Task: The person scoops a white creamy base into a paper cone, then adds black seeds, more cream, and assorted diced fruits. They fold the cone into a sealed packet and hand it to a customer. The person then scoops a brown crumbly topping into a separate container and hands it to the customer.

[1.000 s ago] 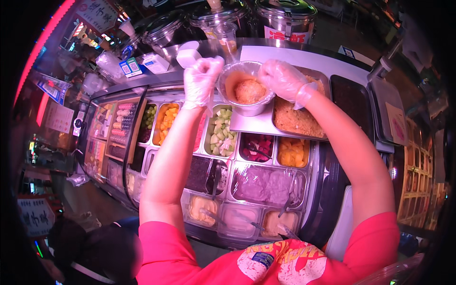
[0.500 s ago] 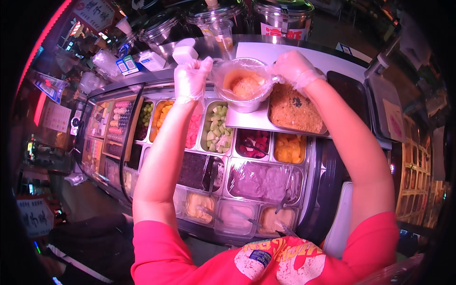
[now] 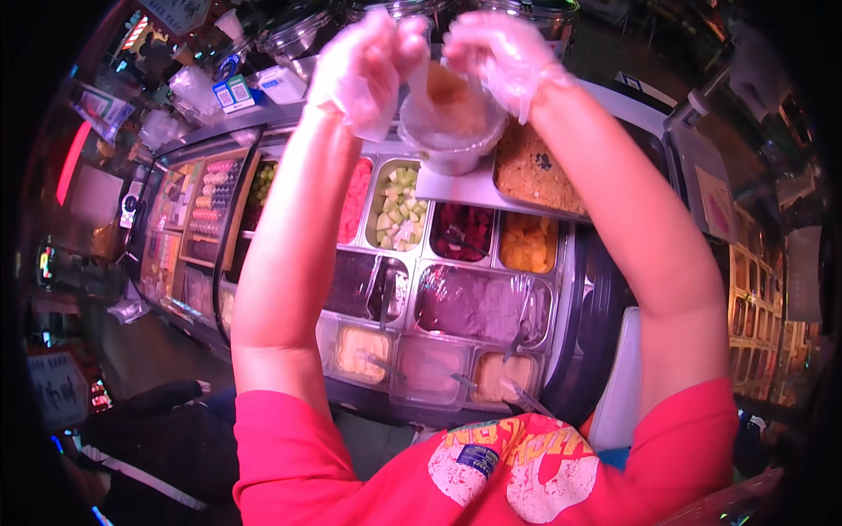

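Both hands wear clear plastic gloves and are raised at the far side of the counter. A clear plastic bag [image 3: 449, 98] with orange-brown food in it hangs between them, lifted partly out of a round metal pot [image 3: 452, 159]. My left hand [image 3: 373, 63] has its fingers curled on the bag's left top edge. On the opposite edge, my right hand [image 3: 502, 54] is closed with bent fingers. The pot stands on a white board, next to a tray of crumbly brown topping [image 3: 537, 171].
Nearer me are metal pans of green melon cubes [image 3: 400, 210], dark red pieces [image 3: 461, 230], orange fruit [image 3: 528, 241] and purple paste [image 3: 478, 302]. Small tubs with spoons [image 3: 430, 368] line the front edge. Large lidded metal containers [image 3: 294, 33] stand behind the counter.
Both hands have risen and come closer together, drawing the bag upward and narrowing its mouth. Before, it was spread wide over the pot's rim. The counter sits higher in view.
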A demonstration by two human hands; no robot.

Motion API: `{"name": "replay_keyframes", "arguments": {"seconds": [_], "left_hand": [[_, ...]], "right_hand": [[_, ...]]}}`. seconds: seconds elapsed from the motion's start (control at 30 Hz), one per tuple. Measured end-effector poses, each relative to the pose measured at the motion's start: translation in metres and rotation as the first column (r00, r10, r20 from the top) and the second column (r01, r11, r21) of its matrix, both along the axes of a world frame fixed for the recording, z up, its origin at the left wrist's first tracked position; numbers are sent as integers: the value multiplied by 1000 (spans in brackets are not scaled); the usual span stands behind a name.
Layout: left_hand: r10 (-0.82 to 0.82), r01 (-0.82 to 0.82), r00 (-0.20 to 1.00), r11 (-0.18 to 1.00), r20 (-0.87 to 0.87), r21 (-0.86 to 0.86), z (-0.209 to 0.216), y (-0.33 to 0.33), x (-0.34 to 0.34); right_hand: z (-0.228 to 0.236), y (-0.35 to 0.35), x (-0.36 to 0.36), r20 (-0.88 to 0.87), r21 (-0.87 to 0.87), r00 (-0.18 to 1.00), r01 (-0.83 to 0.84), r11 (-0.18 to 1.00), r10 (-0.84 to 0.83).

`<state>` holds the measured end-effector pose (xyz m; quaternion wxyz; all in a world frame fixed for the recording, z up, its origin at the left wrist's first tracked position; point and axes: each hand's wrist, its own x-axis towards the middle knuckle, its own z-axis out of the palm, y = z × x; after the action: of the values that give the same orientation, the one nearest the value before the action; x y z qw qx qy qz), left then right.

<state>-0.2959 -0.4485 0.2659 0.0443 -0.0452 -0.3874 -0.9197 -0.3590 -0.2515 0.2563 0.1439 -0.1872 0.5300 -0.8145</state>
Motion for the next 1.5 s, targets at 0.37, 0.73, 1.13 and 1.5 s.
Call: {"name": "replay_keyframes", "arguments": {"seconds": [0.37,0.73,1.13,1.5], "left_hand": [[231,-343,896,903,-378,-260,28,19,284],[751,-734,660,642,-13,-224,-32,51,533],[929,-706,363,328,77,-628,-84,-41,655],[939,-672,342,226,-25,-705,-114,-126,675]], "right_hand": [[110,-37,265,-929,331,321,501,800,184],[-25,-6,428,-274,367,583,-672,643,765],[-103,41,495,555,-577,169,-628,523,815],[-93,50,490,472,-731,166,-475,490,866]]}}
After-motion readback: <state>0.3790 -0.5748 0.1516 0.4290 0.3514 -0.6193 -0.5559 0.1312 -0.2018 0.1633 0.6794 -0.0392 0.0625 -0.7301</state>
